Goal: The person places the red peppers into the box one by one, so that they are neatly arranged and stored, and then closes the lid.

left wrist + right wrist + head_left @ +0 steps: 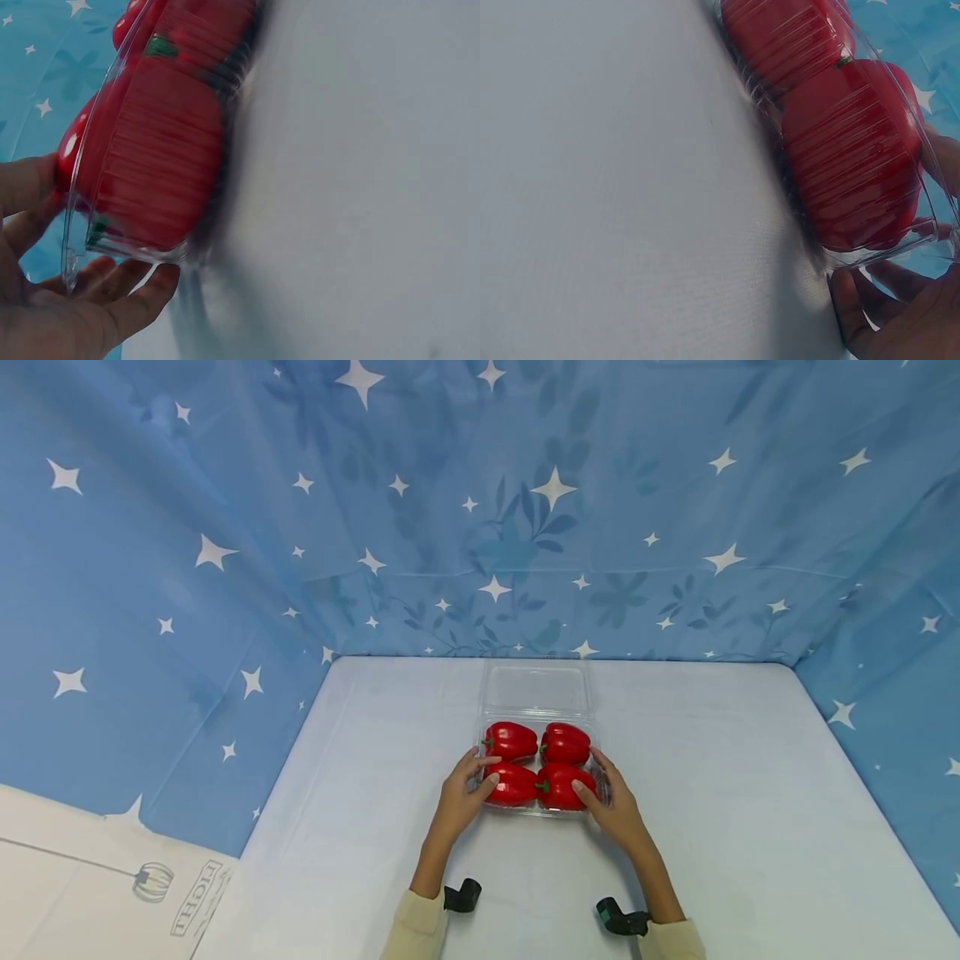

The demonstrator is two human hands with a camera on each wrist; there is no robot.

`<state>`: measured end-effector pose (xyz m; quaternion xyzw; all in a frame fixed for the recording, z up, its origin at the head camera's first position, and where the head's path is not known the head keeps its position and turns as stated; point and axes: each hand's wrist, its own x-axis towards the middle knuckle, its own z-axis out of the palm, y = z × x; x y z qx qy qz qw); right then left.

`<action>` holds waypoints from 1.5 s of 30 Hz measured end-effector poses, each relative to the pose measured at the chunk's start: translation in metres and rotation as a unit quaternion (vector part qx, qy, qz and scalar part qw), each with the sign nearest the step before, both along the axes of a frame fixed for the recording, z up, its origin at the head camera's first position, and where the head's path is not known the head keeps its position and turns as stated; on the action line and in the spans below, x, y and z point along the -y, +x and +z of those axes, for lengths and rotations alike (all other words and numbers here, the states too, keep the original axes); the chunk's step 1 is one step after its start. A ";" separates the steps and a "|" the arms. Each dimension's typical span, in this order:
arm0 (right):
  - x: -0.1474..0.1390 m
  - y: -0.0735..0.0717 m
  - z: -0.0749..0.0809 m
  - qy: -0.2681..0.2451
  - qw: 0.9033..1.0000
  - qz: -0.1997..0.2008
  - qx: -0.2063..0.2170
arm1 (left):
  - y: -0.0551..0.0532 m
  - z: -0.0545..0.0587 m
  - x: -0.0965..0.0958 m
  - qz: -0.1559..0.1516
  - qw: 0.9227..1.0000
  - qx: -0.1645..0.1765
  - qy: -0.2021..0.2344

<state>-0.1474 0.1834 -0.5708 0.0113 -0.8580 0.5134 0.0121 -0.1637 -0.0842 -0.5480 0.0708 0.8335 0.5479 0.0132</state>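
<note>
Several red toy-like bell peppers with green stems sit in a clear plastic clamshell container (536, 812), its lid (536, 687) folded back flat behind it. Two peppers make the back row, a left one (512, 739) and a right one (566, 743). My left hand (457, 793) grips the container's left side, thumb on the front left pepper (516, 787), other fingers against the outer wall. On the opposite side my right hand (617, 806) holds the container too, its thumb over the front right pepper (562, 789). Both wrist views show fingertips under the container's end, low by the tabletop.
The container stands on a white-covered table (360, 760), near its middle. A blue curtain with white stars (450, 510) hangs behind and along both sides. Black wrist mounts (462, 896) sit beside both sleeves.
</note>
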 end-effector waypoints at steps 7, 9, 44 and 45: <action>0.000 0.001 0.000 -0.006 1.000 -0.003 0.003 | -0.002 0.008 0.005 -0.052 0.996 0.013 -0.065; 0.000 0.002 -0.001 -0.006 1.000 -0.002 0.003 | -0.003 0.010 0.006 -0.061 0.994 0.015 -0.085; 0.003 -0.002 -0.002 -0.015 1.000 -0.003 0.000 | -0.016 0.006 0.003 -0.028 0.996 -0.003 -0.089; 0.003 -0.002 -0.002 -0.017 1.000 -0.002 0.001 | -0.015 0.006 0.003 -0.024 0.996 0.001 -0.088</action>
